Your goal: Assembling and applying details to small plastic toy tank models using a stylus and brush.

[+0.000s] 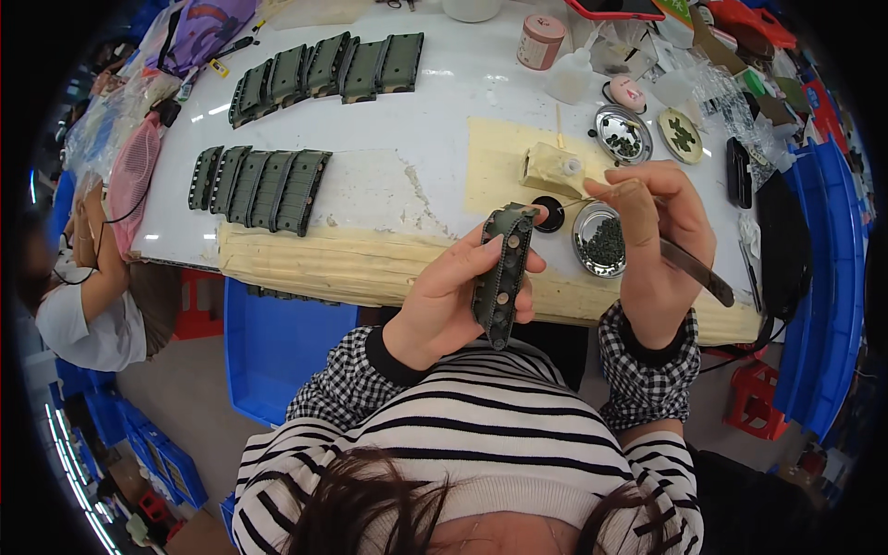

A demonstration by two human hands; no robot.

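Observation:
My left hand [444,291] is wrapped round a dark green toy tank hull [504,277], held upright in front of me with its row of round wheels showing. In my right hand [659,236] are metal tweezers [694,270], pinched between thumb and fingers. Their thin tip points left, close to the top of the hull; whether it grips a small part is too small to tell. Beyond the hull lie a small round black dish [550,215] and a tape-wrapped block [546,168] with a little clear cup. A metal dish [581,254] of tiny dark green parts stands beside my right hand.
Two rows of similar green hulls [277,190] lie at left. Further back are a second metal dish [603,118], an oval tray [668,143] with green pieces and a pink can [541,42]. Blue bins [277,361] flank the table; another person [97,296] sits at far left.

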